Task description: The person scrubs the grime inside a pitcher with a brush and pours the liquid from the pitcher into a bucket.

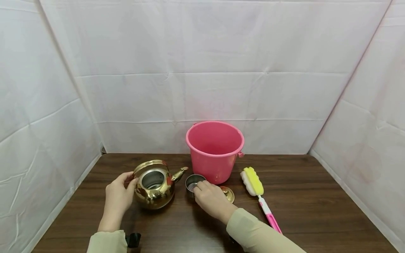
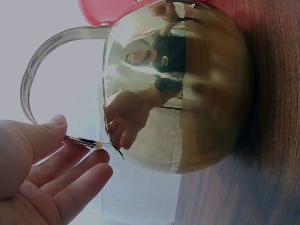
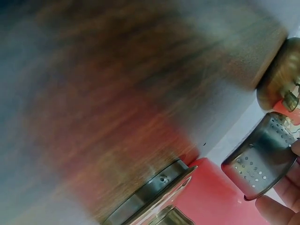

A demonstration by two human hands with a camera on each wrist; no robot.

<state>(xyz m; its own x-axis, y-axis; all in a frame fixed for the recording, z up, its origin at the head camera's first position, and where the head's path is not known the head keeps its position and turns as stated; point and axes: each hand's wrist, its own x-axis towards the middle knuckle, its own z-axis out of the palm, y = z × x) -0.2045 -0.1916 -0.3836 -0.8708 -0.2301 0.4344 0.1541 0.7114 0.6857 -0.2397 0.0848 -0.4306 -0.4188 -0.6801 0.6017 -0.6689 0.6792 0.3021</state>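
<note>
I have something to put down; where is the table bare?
Widest: the table, right of the brush, up to the right curtain. Smaller: between the left hand and the left curtain. Crowded: the middle, with kettle, strainer, right hand, lid and pink bucket close together.

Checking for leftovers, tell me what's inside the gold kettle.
The gold kettle shows shiny metal through its top opening, and no separate object; its near rim hides the inner wall below.

Left sleeve [image 1: 107, 242], 7 o'clock in the head view: pale khaki, plain fabric, ending near the wrist. Right sleeve [image 1: 262, 233], 5 o'clock: matching, lightly creased. Left wrist camera [image 1: 134, 240]: black, compact, at that sleeve's 3 o'clock. Left hand [image 1: 118, 195], right hand [image 1: 212, 199]: bare.
</note>
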